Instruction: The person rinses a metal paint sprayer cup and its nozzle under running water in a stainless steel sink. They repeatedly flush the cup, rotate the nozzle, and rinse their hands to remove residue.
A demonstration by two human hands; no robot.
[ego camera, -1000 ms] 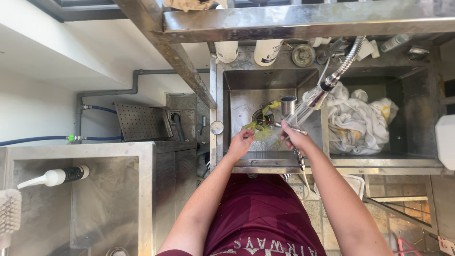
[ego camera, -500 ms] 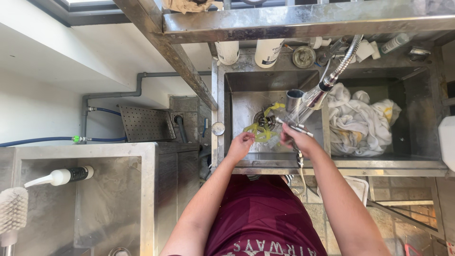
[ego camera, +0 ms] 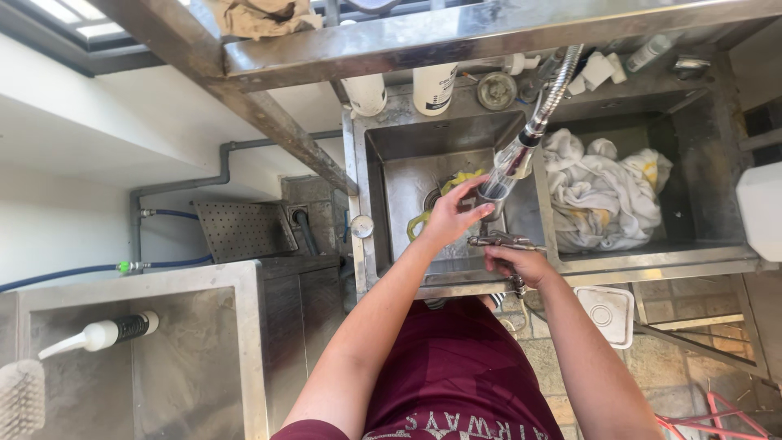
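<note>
The left hand (ego camera: 450,218) is reaching out over the left sink basin (ego camera: 399,175), its fingers spread open and touching the head of the pull-down spray tap (ego camera: 507,167); it is not closing round anything that shows. The right hand (ego camera: 515,262) is lying nearer the body, at the front rim of the sink, its fingers curling closed over the metal tap lever (ego camera: 498,239); just how firm that grip is cannot be told.

Beyond the left hand's fingertips a yellow-green cloth or glove (ego camera: 453,184) is lying in the basin by the drain, partly hidden by the hand; whether water is running cannot be told. To the right of both hands, past the divider, the second basin is holding a heap of white cloths (ego camera: 604,194). Past the spray head, on the ledge behind the basins, two white bottles (ego camera: 399,90) are standing beside a small round metal piece (ego camera: 496,90). Far off to the left of the left arm a white squeeze bottle (ego camera: 99,333) is lying on a steel counter, with a brush (ego camera: 19,398) at the edge.

Judging from this, the work is going best if the lever is being eased gently while the open hand is steadying the spray head over the drain; a sharp turn is likely to throw spray beyond the basin.
</note>
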